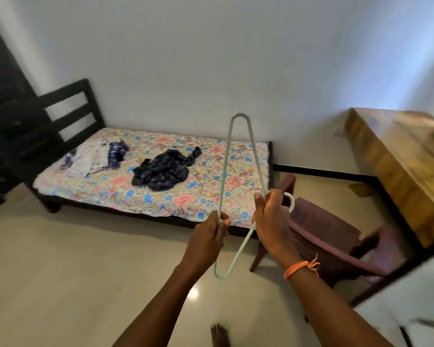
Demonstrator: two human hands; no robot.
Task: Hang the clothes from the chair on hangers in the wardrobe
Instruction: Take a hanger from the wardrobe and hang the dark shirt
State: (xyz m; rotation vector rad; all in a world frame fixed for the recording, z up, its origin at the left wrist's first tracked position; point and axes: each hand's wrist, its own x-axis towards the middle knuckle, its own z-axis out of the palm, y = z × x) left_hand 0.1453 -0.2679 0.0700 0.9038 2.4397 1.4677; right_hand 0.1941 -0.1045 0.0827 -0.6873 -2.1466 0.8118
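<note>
Hanger (238,156) is standing on end above the chair (336,236), long axis running upward, left hand (211,236) gripping its straight bar, right hand (271,221) curling fingers (258,204) round its neck, dark garment (163,171) lying on the bed (125,191) beyond, nearer the left hand.

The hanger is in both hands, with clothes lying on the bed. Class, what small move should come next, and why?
Probably step to the bed and free the left hand to lift the dark garment: the hanger held with the right hand carries nothing yet.
</note>
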